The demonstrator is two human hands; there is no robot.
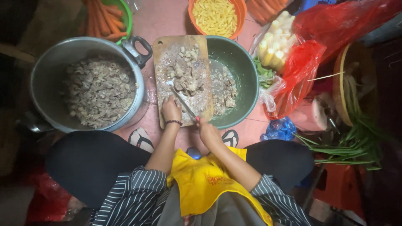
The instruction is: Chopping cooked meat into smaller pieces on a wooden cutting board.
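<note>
The right hand gripped a knife; the left hand, fingers probably curled, pressed meat at the board's near edge. Fingertips should have stayed tucked back from the blade.

The person wore a dark shirt with thin white stripes, the sleeves pushed above the elbows, and a yellow apron bearing an orange printed mark. Black trousers covered both legs. A dark beaded bracelet circled the left wrist. Striped sandals were on the feet.
</note>
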